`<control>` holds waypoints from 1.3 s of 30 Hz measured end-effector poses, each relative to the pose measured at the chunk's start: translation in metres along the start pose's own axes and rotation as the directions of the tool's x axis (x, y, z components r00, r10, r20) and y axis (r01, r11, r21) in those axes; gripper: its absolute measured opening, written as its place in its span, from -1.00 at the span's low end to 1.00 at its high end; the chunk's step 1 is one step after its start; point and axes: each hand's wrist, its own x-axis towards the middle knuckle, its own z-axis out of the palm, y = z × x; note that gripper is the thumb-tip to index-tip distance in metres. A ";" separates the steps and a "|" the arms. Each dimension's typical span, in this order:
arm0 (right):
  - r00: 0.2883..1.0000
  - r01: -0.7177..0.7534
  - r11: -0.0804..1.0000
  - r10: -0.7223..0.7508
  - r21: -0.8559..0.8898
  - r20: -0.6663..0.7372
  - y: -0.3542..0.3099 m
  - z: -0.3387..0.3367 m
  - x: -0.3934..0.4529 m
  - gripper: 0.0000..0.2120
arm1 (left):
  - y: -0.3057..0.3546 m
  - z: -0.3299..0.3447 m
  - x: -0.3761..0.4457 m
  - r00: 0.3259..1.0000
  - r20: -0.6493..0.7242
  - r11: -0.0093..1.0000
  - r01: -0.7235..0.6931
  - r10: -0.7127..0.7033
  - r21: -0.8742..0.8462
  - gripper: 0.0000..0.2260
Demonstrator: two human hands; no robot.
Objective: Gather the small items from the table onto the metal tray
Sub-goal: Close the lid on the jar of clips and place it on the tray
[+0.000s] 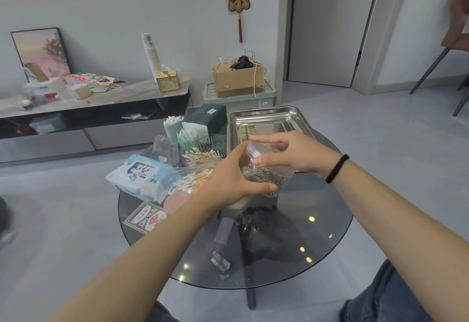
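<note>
Above the middle of the round glass table (291,245) I hold a clear plastic jar (266,174) tilted on its side, with a heap of small silver pins or clips in it. My left hand (228,182) grips the jar's body from the left. The fingers of my right hand (291,154) wrap its lid end from the right. Just behind the jar lies the metal tray (266,118) at the table's far edge, shiny, with nothing seen in the part that shows.
On the table's left lie a wet-wipes pack (142,177), a playing-card box (144,217), loose cotton swabs (190,182), clear tubs of swabs (200,154), a green swab cup (173,126) and a dark tissue box (208,116). A low cabinet (101,108) stands behind.
</note>
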 end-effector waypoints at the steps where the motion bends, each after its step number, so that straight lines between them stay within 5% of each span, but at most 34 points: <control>1: 1.000 0.008 1.000 -0.008 -0.009 -0.027 0.000 0.002 0.001 -0.39 | 0.000 0.001 0.000 1.000 0.007 1.000 0.003 -0.003 0.003 -0.19; 3: 0.999 0.012 1.000 -0.013 -0.018 -0.053 0.000 0.003 0.000 -0.36 | -0.001 -0.001 0.000 1.000 0.024 1.000 0.005 -0.005 -0.005 -0.13; 8: 0.985 -0.045 0.994 0.026 0.104 0.172 0.002 -0.009 -0.007 -0.34 | -0.001 -0.019 0.004 0.994 0.097 0.998 0.052 -0.049 -0.036 -0.15; 19: 0.991 0.035 0.999 -0.030 0.039 -0.131 0.000 0.005 0.006 -0.49 | -0.002 -0.015 0.009 0.999 -0.012 0.998 0.030 -0.030 -0.046 -0.19; 24: 0.999 -0.005 0.996 0.009 0.091 -0.048 0.000 -0.008 0.018 -0.47 | -0.001 -0.020 0.021 0.999 0.014 0.999 0.052 -0.052 -0.014 0.00; 28: 0.999 -0.013 0.993 0.018 0.115 -0.044 0.002 -0.020 0.044 -0.39 | 0.000 -0.035 0.047 0.991 0.123 0.999 0.049 -0.046 -0.019 -0.06; 34: 0.984 -0.106 0.994 0.102 -0.025 -0.143 0.033 -0.032 0.110 -0.35 | -0.023 -0.056 0.121 0.947 0.198 0.960 0.220 -0.252 0.173 -0.18; 39: 0.945 -0.270 0.952 0.234 -0.143 -0.230 0.079 -0.020 0.159 -0.36 | -0.051 -0.047 0.173 0.871 0.286 0.878 0.453 -0.399 -0.154 -0.36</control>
